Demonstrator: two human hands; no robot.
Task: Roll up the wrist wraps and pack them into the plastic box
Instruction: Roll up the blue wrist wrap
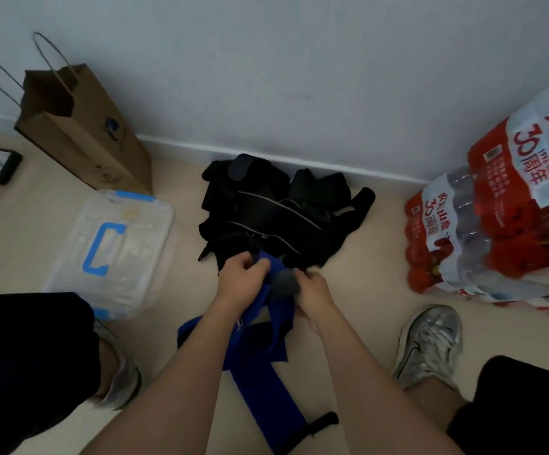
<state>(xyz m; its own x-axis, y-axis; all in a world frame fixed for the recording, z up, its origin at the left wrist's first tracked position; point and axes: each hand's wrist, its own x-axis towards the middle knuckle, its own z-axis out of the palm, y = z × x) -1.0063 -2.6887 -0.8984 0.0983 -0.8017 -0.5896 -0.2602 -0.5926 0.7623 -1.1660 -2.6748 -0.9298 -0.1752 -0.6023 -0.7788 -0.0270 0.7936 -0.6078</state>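
Between the person's knees, the left hand (243, 280) and right hand (314, 290) each curl their fingers round the far end of a blue wrist wrap (260, 362). Its long axis trails back toward the person over bare floor (365, 290). The black pile of wraps (266, 211) touches the hands' far side, against the wall (299, 77); the lidded plastic box (115, 251) lies near on the left.
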